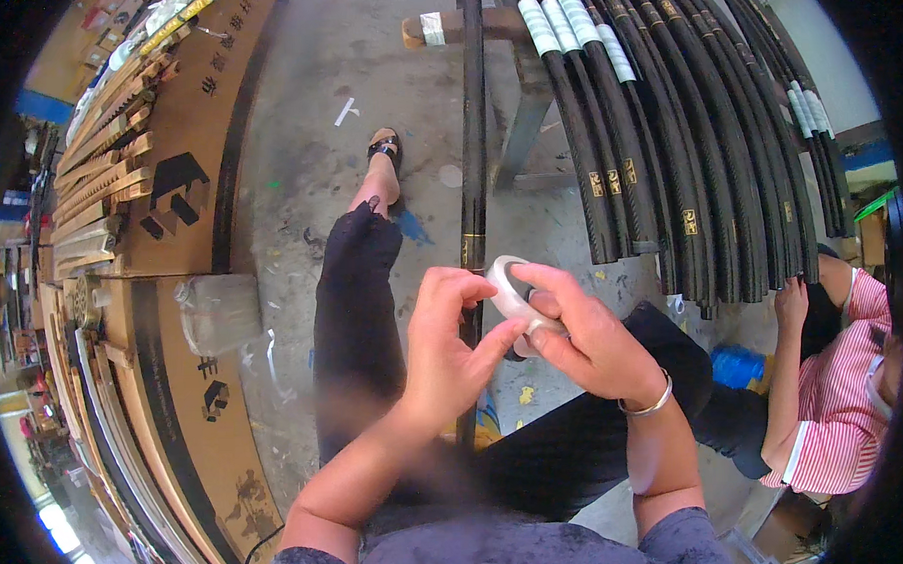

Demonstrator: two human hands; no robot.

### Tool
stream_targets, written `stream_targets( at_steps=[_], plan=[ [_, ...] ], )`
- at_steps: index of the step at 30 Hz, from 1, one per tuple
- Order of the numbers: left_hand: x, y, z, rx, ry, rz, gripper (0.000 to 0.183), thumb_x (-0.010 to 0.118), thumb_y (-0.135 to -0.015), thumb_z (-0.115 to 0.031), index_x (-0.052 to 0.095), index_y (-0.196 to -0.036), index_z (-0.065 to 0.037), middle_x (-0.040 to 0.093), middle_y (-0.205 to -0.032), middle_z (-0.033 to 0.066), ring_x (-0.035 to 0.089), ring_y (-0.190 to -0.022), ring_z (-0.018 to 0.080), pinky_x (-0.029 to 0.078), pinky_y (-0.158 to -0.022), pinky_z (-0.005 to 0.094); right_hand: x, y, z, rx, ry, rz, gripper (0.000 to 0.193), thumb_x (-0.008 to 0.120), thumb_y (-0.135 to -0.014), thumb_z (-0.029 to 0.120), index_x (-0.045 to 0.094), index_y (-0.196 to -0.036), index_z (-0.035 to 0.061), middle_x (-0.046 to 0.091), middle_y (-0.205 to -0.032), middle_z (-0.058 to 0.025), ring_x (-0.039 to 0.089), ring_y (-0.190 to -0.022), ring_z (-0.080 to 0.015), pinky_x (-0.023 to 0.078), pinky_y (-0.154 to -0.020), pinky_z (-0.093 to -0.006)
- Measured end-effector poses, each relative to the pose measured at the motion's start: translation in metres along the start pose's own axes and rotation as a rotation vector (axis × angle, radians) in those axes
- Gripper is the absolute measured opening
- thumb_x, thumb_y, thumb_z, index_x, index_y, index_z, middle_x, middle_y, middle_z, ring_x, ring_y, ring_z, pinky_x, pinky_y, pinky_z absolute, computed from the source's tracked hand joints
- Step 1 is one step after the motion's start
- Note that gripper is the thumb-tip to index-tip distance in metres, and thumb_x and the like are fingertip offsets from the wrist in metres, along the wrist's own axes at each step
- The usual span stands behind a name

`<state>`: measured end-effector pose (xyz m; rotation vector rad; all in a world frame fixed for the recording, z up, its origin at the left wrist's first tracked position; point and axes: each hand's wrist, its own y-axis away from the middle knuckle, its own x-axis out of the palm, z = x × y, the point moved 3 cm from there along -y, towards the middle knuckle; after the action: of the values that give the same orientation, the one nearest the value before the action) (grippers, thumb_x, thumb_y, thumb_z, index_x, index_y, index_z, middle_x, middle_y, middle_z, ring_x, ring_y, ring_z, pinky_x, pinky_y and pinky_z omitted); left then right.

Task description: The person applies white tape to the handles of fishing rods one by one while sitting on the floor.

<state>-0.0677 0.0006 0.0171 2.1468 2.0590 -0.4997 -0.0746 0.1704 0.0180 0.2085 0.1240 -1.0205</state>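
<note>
A roll of whitish, translucent tape (513,302) is held in front of me, above a long black tube (473,132) with a woven dark pattern. My right hand (598,342) grips the roll from the right, fingers and thumb closed on its ring, a bracelet on the wrist. From the left, my left hand (444,342) bends its fingers to the roll, index fingertip and thumb tip at its edge. Whether a loose tape end lies between them cannot be made out. Below my hands the tube passes between my legs, its lower part partly hidden.
At the right, several black tubes (685,125) lie side by side on a stand (524,130), some with white wrapped bands. A co-worker in a striped top (839,418) sits at far right, a hand at the tube ends. Large cardboard boxes (194,172) and wooden strips (99,165) line the left.
</note>
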Motion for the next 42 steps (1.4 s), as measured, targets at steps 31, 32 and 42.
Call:
stream_targets(
  at_steps=[31, 32, 42],
  plan=[
    [-0.001, 0.030, 0.033, -0.226, 0.110, -0.014, 0.068, 0.072, -0.077, -0.004, 0.037, -0.135, 0.000, 0.051, -0.113, 0.0135, 0.054, -0.097, 0.0198, 0.048, -0.080, 0.0329, -0.006, -0.019, -0.011, 0.122, 0.006, -0.080, 0.012, 0.059, -0.090, 0.013, 0.062, -0.096, 0.0033, 0.059, -0.068, -0.0057, 0.056, -0.058, -0.0144, 0.043, -0.054, -0.0272],
    [0.001, 0.027, 0.033, -0.256, 0.124, -0.008, 0.066, 0.070, -0.079, -0.003, 0.036, -0.136, -0.001, 0.051, -0.113, 0.0122, 0.055, -0.096, 0.0178, 0.048, -0.080, 0.0313, -0.005, -0.023, -0.012, 0.187, -0.086, -0.041, 0.013, 0.058, -0.091, 0.014, 0.061, -0.095, 0.0024, 0.057, -0.065, -0.0032, 0.053, -0.056, -0.0102, 0.041, -0.053, -0.0251],
    [0.005, 0.028, 0.037, -0.114, -0.173, 0.017, 0.061, 0.080, -0.074, -0.017, 0.049, -0.126, -0.008, 0.059, -0.106, 0.0135, 0.064, -0.068, 0.0240, 0.052, -0.055, 0.0335, -0.004, -0.044, -0.024, 0.311, -0.208, 0.058, 0.016, 0.057, -0.094, 0.019, 0.060, -0.091, 0.0030, 0.052, -0.061, 0.0028, 0.046, -0.052, -0.0037, 0.036, -0.046, -0.0224]
  ],
)
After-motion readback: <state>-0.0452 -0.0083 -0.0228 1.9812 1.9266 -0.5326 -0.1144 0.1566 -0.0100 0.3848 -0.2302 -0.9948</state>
